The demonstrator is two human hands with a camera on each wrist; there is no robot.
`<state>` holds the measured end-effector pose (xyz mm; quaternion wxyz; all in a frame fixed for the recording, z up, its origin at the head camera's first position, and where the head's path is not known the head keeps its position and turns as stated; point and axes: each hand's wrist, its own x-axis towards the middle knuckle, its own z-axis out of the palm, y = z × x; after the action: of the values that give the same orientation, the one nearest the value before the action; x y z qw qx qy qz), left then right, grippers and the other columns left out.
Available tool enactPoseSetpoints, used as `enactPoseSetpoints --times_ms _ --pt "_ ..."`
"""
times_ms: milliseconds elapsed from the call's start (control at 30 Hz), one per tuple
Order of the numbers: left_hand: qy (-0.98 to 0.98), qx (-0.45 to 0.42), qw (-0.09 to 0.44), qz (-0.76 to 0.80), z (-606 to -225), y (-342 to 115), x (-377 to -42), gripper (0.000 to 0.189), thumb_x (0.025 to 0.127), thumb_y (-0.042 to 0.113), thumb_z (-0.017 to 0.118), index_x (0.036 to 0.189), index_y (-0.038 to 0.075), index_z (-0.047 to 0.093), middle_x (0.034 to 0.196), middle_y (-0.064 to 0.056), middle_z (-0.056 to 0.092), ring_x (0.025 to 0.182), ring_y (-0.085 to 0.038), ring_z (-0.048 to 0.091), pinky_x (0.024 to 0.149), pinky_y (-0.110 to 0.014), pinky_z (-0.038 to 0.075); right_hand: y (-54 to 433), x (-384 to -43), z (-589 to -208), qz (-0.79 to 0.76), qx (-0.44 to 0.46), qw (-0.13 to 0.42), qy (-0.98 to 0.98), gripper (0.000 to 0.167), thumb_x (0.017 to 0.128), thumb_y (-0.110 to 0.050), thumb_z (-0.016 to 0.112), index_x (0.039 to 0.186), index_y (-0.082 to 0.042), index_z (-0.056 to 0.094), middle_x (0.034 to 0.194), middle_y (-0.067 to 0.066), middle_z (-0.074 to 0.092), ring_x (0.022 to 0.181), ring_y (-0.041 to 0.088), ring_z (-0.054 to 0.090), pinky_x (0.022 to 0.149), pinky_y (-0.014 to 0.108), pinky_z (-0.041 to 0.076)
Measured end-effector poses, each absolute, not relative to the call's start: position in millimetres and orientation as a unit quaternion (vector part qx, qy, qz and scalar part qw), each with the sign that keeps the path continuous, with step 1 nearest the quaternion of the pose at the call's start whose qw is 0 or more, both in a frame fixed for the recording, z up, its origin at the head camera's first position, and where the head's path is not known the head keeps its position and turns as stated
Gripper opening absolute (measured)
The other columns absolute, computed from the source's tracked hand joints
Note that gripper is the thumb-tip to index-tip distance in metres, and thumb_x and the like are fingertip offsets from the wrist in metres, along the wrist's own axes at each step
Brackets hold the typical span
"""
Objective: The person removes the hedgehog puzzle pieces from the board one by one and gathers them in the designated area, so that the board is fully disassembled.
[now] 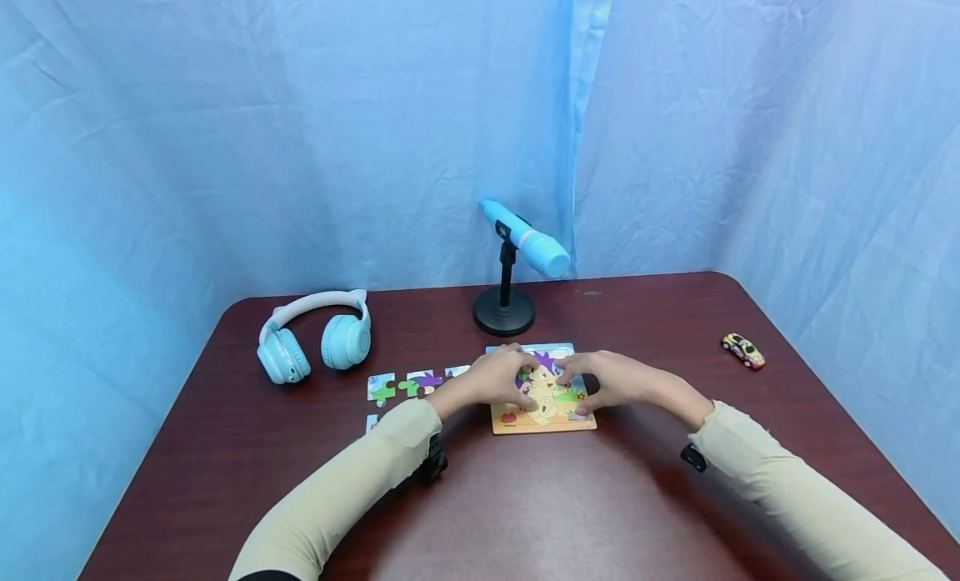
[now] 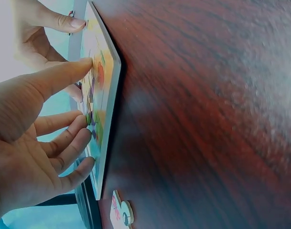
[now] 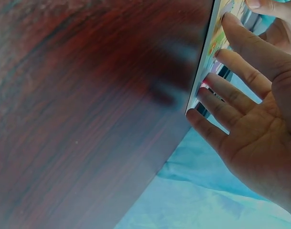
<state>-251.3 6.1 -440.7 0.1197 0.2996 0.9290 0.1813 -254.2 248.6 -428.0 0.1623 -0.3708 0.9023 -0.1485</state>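
Note:
A flat jigsaw puzzle board (image 1: 543, 428) with a cartoon figure on it lies on the table in front of me. From its left side my left hand (image 1: 498, 376) reaches over it, thumb and fingertips down on the picture. My right hand (image 1: 621, 379) does the same from the right, its fingers spread in the right wrist view and touching the board's face and far edge. Both hands arch over the picture and cover parts of it. Left of the board are several loose puzzle pieces (image 1: 382, 387), some partly hidden behind my left forearm.
Behind the board stands a blue microphone (image 1: 543, 252) on a black stand (image 1: 504, 316). Blue and white headphones (image 1: 348, 342) lie at the back left. A small yellow toy car (image 1: 742, 350) is at the right. Blue curtains (image 1: 412, 131) enclose the dark wooden table (image 1: 540, 506).

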Motion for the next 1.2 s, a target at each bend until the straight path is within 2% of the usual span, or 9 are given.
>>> enactPoseSetpoints --times_ms 300,533,900,1200 --pt "0.926 0.291 0.131 0.201 -439.7 8.4 -252.1 0.073 0.082 0.038 0.086 0.144 0.012 0.058 0.129 -0.009 0.061 0.116 -0.02 0.055 0.1 -0.039 0.051 247.2 -254.9 -428.5 -0.143 -0.367 0.166 0.904 0.044 0.083 -0.028 0.085 0.123 -0.013 0.074 0.147 0.02 0.057 0.136 0.04 0.053 0.107 0.056 0.046" --pt "0.925 0.289 0.136 0.204 -439.1 9.6 -250.7 0.069 0.084 0.035 0.085 0.144 0.014 0.057 0.129 -0.009 0.058 0.116 -0.021 0.055 0.097 -0.039 0.052 248.1 -253.8 -428.3 -0.143 -0.371 0.163 0.903 0.042 0.084 -0.026 0.084 0.123 -0.012 0.073 0.147 0.02 0.057 0.135 0.04 0.054 0.106 0.055 0.047" --pt "0.922 0.348 0.083 0.146 -437.2 4.2 -254.4 0.065 0.086 0.033 0.081 0.145 0.016 0.059 0.127 -0.005 0.061 0.108 -0.018 0.052 0.088 -0.034 0.05 245.3 -252.8 -424.7 -0.144 -0.367 0.169 0.903 0.046 0.084 -0.026 0.084 0.126 -0.011 0.073 0.148 0.02 0.056 0.137 0.04 0.052 0.108 0.056 0.045" --pt "0.92 0.377 0.042 0.099 -437.3 3.2 -254.5 0.066 0.087 0.038 0.078 0.146 0.017 0.058 0.131 -0.002 0.063 0.116 -0.018 0.052 0.104 -0.039 0.045 245.3 -252.1 -423.2 -0.141 -0.366 0.171 0.904 0.047 0.084 -0.026 0.084 0.127 -0.011 0.072 0.148 0.02 0.055 0.138 0.041 0.051 0.108 0.056 0.045"
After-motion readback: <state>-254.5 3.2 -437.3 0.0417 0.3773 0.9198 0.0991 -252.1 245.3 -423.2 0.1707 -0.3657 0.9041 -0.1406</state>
